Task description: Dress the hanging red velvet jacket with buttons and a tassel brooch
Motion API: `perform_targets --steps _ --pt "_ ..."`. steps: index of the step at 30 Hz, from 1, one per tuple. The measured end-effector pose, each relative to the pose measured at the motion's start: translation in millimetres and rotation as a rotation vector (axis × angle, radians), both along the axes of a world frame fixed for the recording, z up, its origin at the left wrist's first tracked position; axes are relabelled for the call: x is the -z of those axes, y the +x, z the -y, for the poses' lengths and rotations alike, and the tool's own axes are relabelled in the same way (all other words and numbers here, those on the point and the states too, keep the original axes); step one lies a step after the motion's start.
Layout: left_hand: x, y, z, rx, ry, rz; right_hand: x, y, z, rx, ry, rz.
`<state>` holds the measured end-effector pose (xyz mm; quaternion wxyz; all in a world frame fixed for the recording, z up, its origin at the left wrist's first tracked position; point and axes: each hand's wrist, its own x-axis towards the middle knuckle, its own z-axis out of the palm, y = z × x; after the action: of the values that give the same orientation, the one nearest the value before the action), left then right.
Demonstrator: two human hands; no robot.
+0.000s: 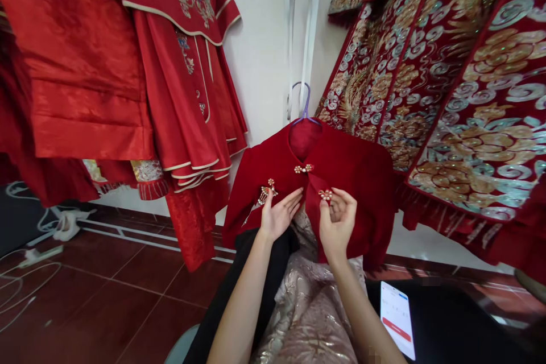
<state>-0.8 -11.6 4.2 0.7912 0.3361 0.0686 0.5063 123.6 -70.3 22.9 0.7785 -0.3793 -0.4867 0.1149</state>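
Observation:
A red velvet jacket (358, 176) hangs upright in front of me on a purple hanger (306, 107). At its neck, a gold and pearl flower clasp (303, 169) joins the two front edges; below that the front gapes. My right hand (340, 222) is closed, thumb and fingers pinching one front edge at a beaded flower button (325, 195). Opposite, my left hand (279, 215) is open and flat, fingers stretched along the other front edge. Its thumb lies beside a beaded brooch (266, 194) with dangling parts. Whatever lies behind the left fingers is hidden.
Red garments with pale trim (183, 96) hang at left, and a heavily embroidered red garment (460, 79) hangs at right. Shiny pinkish fabric (311, 313) covers my lap. A lit phone (397, 318) lies on a black surface. White rack bars (149, 240) and cables (29, 290) run near the floor.

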Motion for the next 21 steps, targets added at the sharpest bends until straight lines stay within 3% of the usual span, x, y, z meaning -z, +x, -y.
perform_targets --steps 5,8,11,16,21 --pt "5.0 -1 -3 -0.103 -0.059 0.075 -10.9 -1 12 -0.098 -0.021 0.143" --pt "13.7 -10 -11 -0.292 -0.230 0.196 -7.1 -2 11 -0.189 -0.064 0.289" --pt "20.6 -18 -18 -0.456 -0.338 0.296 -5.8 -2 11 -0.182 -0.086 0.373" --pt "19.8 -18 -17 -0.437 -0.266 0.291 -7.7 -2 13 -0.151 -0.099 0.500" --pt "18.3 -16 -14 -0.379 -0.230 0.282 0.4 -7 9 -0.206 -0.142 0.487"
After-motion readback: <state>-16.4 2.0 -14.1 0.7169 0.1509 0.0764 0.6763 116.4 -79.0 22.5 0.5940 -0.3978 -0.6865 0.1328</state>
